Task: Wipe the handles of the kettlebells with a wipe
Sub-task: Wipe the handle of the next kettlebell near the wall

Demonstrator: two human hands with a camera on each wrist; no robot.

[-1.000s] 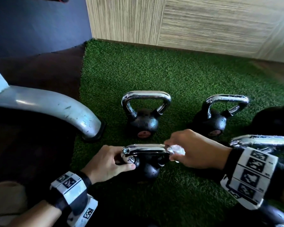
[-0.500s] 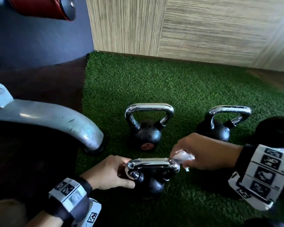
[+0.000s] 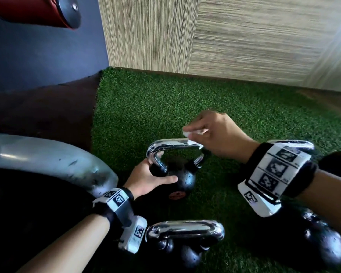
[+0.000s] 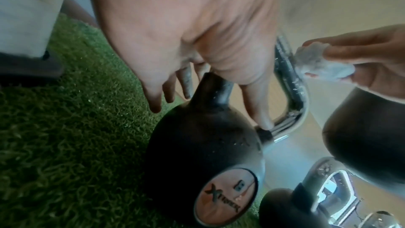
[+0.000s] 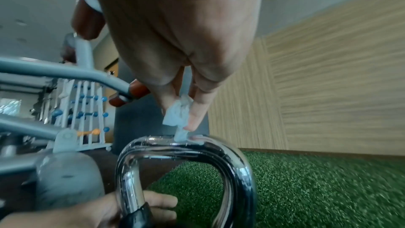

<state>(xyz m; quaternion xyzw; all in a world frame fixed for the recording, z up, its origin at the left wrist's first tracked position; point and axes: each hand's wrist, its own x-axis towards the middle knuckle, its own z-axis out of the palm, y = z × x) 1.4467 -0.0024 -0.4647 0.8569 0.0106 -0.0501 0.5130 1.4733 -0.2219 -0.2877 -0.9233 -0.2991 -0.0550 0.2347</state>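
A black kettlebell [image 3: 183, 180] with a chrome handle [image 3: 171, 144] stands on the green turf in the middle of the head view. My left hand [image 3: 150, 178] grips the left leg of the handle, thumb lying across the black body [image 4: 201, 153]. My right hand [image 3: 215, 133] pinches a crumpled white wipe [image 3: 193, 134] and holds it against the top right of the handle [image 5: 181, 145]. In the right wrist view the wipe [image 5: 178, 112] hangs from the fingertips and touches the bar. A second kettlebell [image 3: 185, 231] stands nearer, under my left wrist.
A grey metal machine leg [image 3: 47, 158] curves down to the floor at the left. More kettlebells stand at the right: a dark one [image 3: 323, 245] and a chrome handle [image 3: 295, 143] behind my right wrist. A wood-look wall [image 3: 224, 36] bounds the turf [image 3: 165, 99].
Both hands have left the nearer kettlebell and moved to the one behind it. My left hand now grips its handle leg, and the wipe rests on its top bar.
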